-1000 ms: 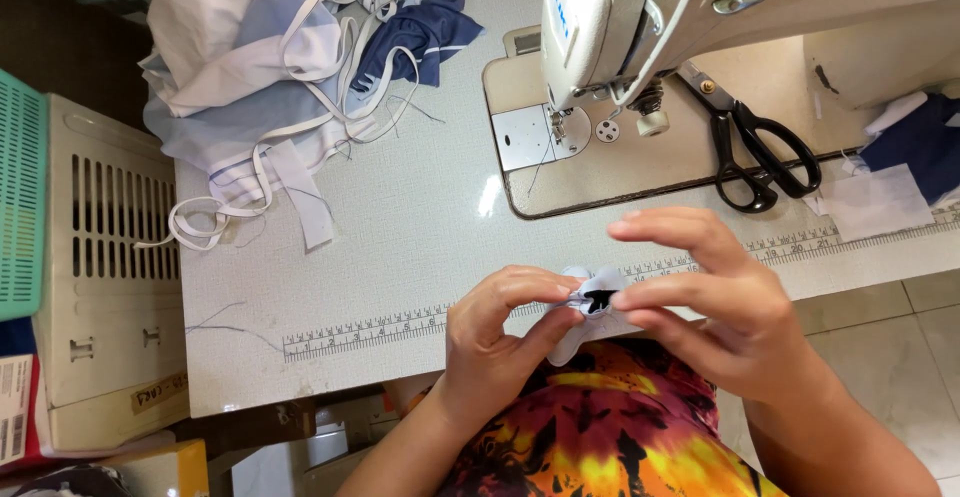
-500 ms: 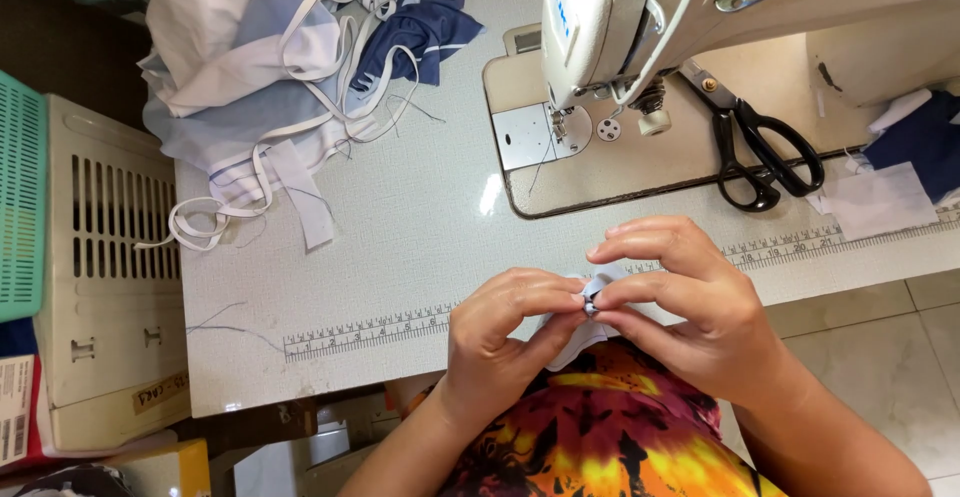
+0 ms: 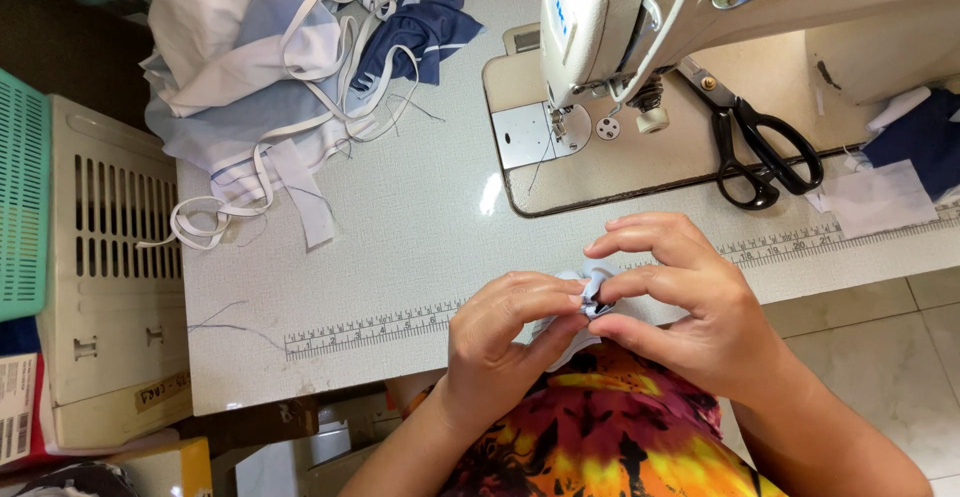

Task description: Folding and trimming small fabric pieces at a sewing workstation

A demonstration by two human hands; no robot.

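Fabric scrap [image 3: 592, 292], pale with a dark spot, is now bunched tighter than a second ago, pinched between left hand [image 3: 505, 332] and right hand [image 3: 690, 302] at the table [image 3: 400, 247] edge; possibly being folded.

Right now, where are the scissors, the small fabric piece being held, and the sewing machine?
scissors [image 3: 765, 157]: head view, on the black handle loops.
small fabric piece [image 3: 596, 287]: head view, on the folded pale cloth between both hands' fingertips.
sewing machine [image 3: 600, 17]: head view, on the white head casing.
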